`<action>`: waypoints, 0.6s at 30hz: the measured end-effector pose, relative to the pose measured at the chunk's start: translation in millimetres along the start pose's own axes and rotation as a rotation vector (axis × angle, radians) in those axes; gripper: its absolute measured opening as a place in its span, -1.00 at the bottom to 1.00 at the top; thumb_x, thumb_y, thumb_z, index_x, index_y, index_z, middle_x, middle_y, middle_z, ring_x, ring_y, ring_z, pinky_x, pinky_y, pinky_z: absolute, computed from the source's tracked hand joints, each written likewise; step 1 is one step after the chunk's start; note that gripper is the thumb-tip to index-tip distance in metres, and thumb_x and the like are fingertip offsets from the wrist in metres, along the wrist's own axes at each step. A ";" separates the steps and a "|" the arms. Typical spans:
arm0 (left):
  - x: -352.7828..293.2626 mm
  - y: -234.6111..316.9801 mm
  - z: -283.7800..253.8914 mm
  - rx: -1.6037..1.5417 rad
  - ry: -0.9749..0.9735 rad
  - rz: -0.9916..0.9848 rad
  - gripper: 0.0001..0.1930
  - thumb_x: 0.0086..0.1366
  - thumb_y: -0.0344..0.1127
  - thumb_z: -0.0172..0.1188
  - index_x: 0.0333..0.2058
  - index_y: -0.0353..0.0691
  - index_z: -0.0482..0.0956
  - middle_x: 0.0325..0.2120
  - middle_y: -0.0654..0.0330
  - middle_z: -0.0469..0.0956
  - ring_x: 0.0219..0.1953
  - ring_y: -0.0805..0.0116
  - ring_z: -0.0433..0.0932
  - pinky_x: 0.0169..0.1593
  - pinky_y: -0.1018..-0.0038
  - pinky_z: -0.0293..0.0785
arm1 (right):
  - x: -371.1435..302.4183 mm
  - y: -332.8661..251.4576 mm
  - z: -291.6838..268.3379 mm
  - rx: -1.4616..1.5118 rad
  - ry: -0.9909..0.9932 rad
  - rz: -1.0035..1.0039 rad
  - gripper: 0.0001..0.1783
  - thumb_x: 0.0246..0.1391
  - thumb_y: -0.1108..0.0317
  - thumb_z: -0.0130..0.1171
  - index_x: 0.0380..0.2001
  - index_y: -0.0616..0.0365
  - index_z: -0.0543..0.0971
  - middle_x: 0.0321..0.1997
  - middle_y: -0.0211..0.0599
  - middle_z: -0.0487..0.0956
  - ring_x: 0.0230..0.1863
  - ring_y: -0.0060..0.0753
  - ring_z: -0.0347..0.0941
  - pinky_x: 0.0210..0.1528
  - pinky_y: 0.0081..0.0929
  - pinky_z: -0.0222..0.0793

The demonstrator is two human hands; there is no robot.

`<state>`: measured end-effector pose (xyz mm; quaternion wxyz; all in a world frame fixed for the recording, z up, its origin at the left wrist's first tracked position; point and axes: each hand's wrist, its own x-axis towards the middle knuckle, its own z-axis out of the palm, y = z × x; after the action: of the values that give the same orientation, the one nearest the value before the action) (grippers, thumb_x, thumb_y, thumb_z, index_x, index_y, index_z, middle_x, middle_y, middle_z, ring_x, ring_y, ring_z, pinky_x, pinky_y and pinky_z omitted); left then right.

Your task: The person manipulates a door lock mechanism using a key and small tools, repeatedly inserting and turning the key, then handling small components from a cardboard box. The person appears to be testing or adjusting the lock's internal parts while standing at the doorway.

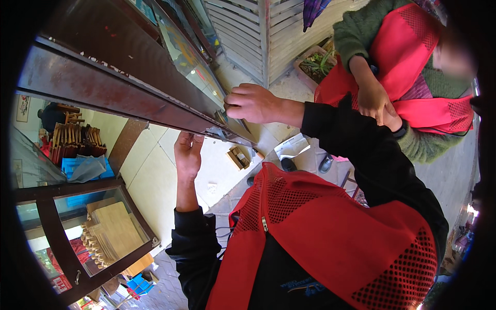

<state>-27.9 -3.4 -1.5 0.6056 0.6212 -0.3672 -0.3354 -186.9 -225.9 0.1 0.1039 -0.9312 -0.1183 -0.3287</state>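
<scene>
A dark brown door with chipped paint and a glass pane runs from the upper left toward the middle. Its narrow edge carries a metal lock fitting. My left hand grips the door's edge from the near side, thumb and fingers against it beside the fitting. On the far side, my right hand is closed, knuckles up, close to the door's end. Something small and dark shows at its fingertips, but the fingers hide what it is.
Below the door, a small open box and a white printed sheet lie on the tiled floor. At the right sits a person in a red vest, near a planter. Another glazed door stands at the lower left.
</scene>
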 end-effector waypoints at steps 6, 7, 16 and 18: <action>-2.0 0.4 2.3 0.042 0.025 0.033 -0.75 0.41 -0.40 0.14 0.01 -0.35 0.49 -0.10 0.27 0.56 -0.04 0.53 0.44 0.10 0.57 0.31 | 3.8 -14.0 -4.4 0.448 0.017 0.518 -0.91 0.00 0.42 0.14 -0.37 0.09 0.57 -0.41 -0.29 0.55 -0.32 -0.16 0.52 -0.30 -0.30 0.44; -1.7 0.7 3.0 0.020 0.022 0.041 -0.75 0.41 -0.40 0.14 0.00 -0.35 0.50 -0.11 0.28 0.56 -0.05 0.54 0.44 0.09 0.57 0.31 | 5.1 -14.6 -6.0 0.601 -0.105 0.732 -0.90 0.02 0.40 0.14 -0.36 0.11 0.58 -0.43 -0.26 0.57 -0.34 -0.14 0.53 -0.30 -0.30 0.44; -3.4 -1.8 -1.9 0.044 0.011 0.008 -0.72 0.41 -0.42 0.12 0.06 -0.35 0.48 -0.03 0.21 0.55 0.04 0.45 0.45 0.19 0.48 0.28 | 3.0 4.9 1.8 0.022 -0.047 0.018 -0.86 -0.15 0.43 0.20 -0.44 0.07 0.48 -0.42 -0.32 0.47 -0.33 -0.18 0.48 -0.30 -0.30 0.44; -3.0 -2.5 -2.5 0.046 0.007 -0.009 -0.72 0.41 -0.42 0.12 0.06 -0.35 0.48 -0.03 0.21 0.55 0.04 0.45 0.45 0.19 0.48 0.28 | 1.6 7.7 3.5 -0.083 0.029 -0.075 -0.86 -0.20 0.39 0.17 -0.47 0.04 0.44 -0.44 -0.36 0.41 -0.36 -0.26 0.43 -0.32 -0.34 0.42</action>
<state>-27.1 0.5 -4.0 0.5909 0.6378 -0.3698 -0.3276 -181.5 -232.0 -2.4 0.0545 -0.9247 -0.1378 -0.3506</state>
